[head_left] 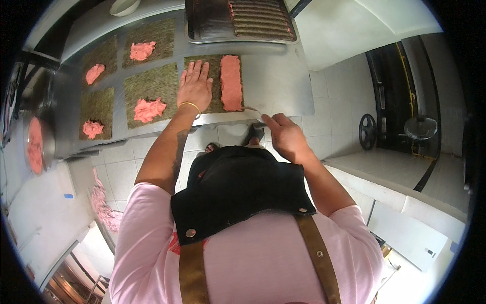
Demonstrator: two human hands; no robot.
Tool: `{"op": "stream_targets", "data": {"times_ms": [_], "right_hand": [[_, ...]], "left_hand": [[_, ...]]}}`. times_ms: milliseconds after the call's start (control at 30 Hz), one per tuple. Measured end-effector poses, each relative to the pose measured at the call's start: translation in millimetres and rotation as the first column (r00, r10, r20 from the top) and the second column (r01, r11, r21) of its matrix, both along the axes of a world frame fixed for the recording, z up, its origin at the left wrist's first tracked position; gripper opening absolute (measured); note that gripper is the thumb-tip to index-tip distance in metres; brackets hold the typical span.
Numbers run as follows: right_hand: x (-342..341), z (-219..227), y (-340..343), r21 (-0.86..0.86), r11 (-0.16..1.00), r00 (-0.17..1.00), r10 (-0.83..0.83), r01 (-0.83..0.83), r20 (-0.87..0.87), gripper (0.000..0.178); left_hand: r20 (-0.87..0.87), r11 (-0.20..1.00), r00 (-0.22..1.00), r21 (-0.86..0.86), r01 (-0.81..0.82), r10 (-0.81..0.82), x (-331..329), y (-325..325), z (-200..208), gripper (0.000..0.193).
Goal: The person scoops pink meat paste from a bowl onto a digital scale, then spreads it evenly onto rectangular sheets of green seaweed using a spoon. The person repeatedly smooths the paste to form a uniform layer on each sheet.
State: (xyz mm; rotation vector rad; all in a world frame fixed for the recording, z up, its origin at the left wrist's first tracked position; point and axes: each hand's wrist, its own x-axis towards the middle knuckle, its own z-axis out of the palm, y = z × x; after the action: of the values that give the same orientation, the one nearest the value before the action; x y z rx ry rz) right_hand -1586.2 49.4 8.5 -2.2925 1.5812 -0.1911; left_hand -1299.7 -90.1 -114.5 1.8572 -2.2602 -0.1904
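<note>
A nori sheet (pixel 217 96) lies near the front edge of the metal table, with a flat strip of pink paste (pixel 231 83) along its right side. My left hand (pixel 195 86) rests flat on this sheet, left of the strip, fingers stretched out. In my right hand (pixel 284 136) is a thin metal spreading knife (pixel 251 109), its blade pointing left at the strip's lower right corner. Several more nori sheets (pixel 136 83) lie to the left, each bearing a lump of pink paste (pixel 149 110).
At the back stands a metal tray (pixel 210 40) with several nori rolls (pixel 259 20) in a row. A metal bowl (pixel 48 142) of pink paste is at the far left, and a white bowl (pixel 124 6) at the back left. The metal table's (pixel 281 76) front edge runs before me.
</note>
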Motion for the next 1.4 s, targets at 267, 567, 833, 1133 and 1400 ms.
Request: {"op": "stream_targets", "data": {"times_ms": [267,567,833,1133,1400], "right_hand": [[-0.8,-12.1,-11.6,-0.070,0.998,1.000,-0.005,0.004,-0.002,0.044],[18.6,-19.9,-24.0,-0.075,0.997,0.998,0.041,-0.036,0.054,0.042],[13.7,-17.7,-34.5,-0.138,0.989,0.996,0.070,-0.061,0.063,0.039],[10.8,-20.6,-51.4,-0.201,0.971,0.987,0.145,-0.129,0.070,0.042],[-3.6,-17.3,-86.0,-0.190,0.967,0.982,0.183,-0.170,0.054,0.044]], "left_hand": [[-0.005,1.000,1.000,0.008,-0.007,0.007,-0.7,-0.8,0.6,0.057],[0.008,0.999,1.000,0.052,-0.001,0.001,-5.4,-0.7,4.8,0.059],[0.014,1.000,1.000,0.020,-0.011,0.010,0.0,-1.7,0.4,0.059],[0.007,0.999,1.000,0.031,-0.009,0.009,-1.5,-1.8,2.4,0.059],[-0.012,1.000,1.000,-0.015,-0.013,0.013,-1.4,-0.1,-0.6,0.056]]}}
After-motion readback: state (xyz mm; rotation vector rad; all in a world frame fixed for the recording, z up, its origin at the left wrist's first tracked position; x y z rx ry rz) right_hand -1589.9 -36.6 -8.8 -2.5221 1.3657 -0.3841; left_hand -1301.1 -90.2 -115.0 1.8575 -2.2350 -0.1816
